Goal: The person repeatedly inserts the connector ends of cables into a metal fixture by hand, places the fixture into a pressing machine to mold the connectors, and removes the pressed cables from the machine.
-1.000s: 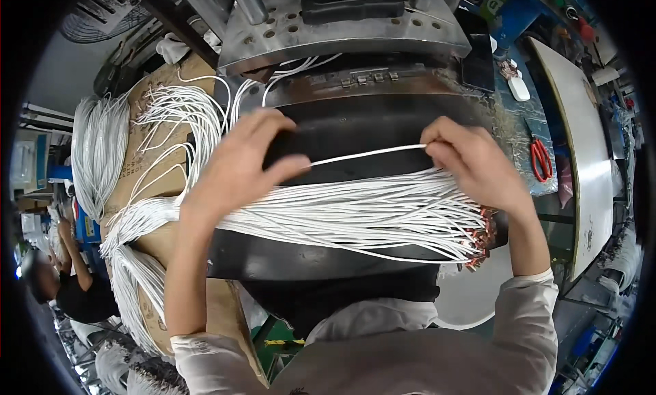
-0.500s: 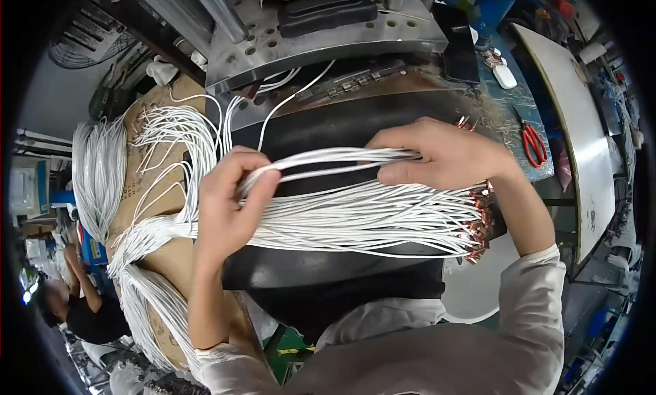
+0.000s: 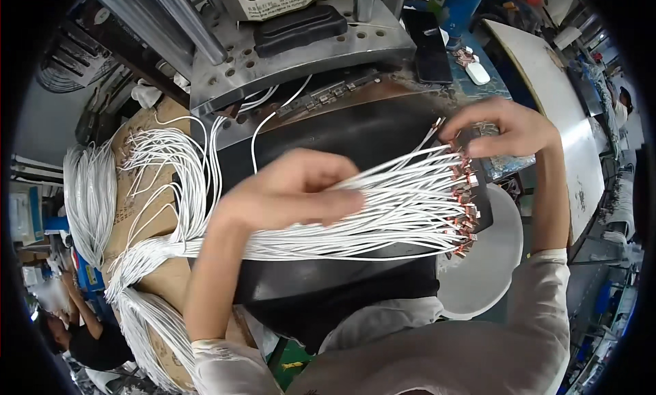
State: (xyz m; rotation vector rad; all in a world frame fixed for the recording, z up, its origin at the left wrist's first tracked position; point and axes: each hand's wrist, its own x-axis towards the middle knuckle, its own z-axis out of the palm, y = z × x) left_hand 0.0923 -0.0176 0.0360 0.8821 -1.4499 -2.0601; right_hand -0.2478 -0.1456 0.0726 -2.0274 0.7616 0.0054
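Note:
A wide bundle of white cables (image 3: 383, 221) lies across the black work surface, its ends with reddish-copper tips (image 3: 466, 221) pointing right. My left hand (image 3: 294, 190) is over the upper part of the bundle, slightly blurred. A few white cables come out from between its thumb and curled fingers. At the cable ends, my right hand (image 3: 509, 130) has thumb and index finger apart in a curve, with nothing visible between them. The index fingertip is close beside a couple of cable tips that stick up above the others.
Behind the bundle stands a metal press (image 3: 301, 70) with steel columns and a black block. More white cables (image 3: 90, 203) hang over cardboard at left. A white bucket (image 3: 488, 285) stands below right; a white mouse (image 3: 477, 73) lies on the blue bench. Another person (image 3: 92, 337) works at far left.
My right hand has let go of the small cable group and moved right and up to the cable tips. My left hand has shifted right over the bundle. The whole view has shifted slightly.

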